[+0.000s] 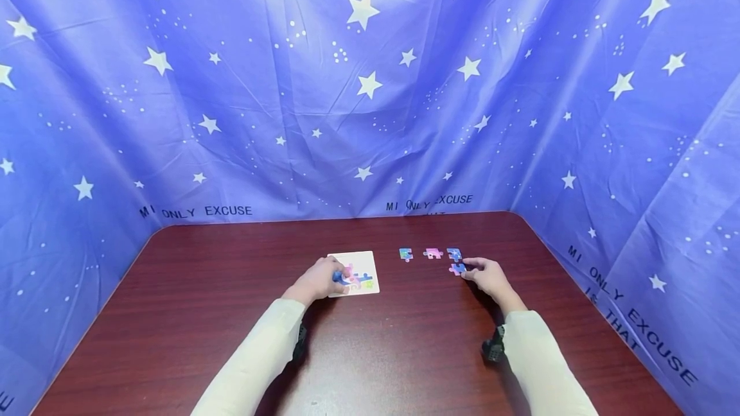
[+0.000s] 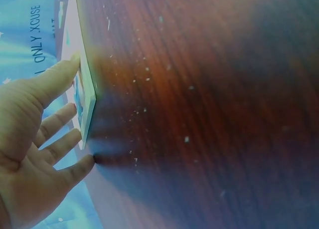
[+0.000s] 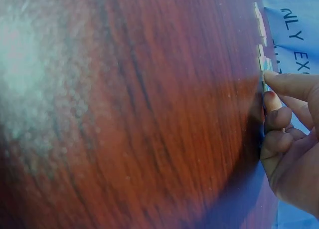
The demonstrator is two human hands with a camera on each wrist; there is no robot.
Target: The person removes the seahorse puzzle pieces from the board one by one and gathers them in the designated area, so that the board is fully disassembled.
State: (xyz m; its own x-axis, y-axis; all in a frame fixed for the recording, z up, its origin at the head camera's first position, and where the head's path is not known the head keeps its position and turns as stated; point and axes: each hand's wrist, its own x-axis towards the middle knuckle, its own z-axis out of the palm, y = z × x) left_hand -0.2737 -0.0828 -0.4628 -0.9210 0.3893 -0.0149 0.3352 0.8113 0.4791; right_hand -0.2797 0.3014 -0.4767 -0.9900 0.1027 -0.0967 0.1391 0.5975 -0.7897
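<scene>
A square white puzzle board [image 1: 354, 258] lies on the table with several joined jigsaw pieces [image 1: 364, 278] on it, blue, pink and yellow-green. My left hand [image 1: 318, 280] rests over its left side, thumb [image 2: 62, 77] and fingers fairly straight and spread, fingertips at the board's pieces; part of the picture is hidden under them. To the right, my right hand [image 1: 488, 276] pinches the edge of a blue and pink puzzle piece [image 1: 457, 269] between thumb and forefinger, low at the table. Its other fingers [image 3: 276, 141] are curled in. A blue puzzle piece [image 1: 454, 253] lies just behind that one.
Between the hands, farther back, lie a blue-green puzzle piece [image 1: 406, 254] and a pink puzzle piece [image 1: 432, 253]. The dark red wooden table [image 1: 381, 352] ends at a blue star-patterned curtain [image 1: 324, 108] at the back and sides.
</scene>
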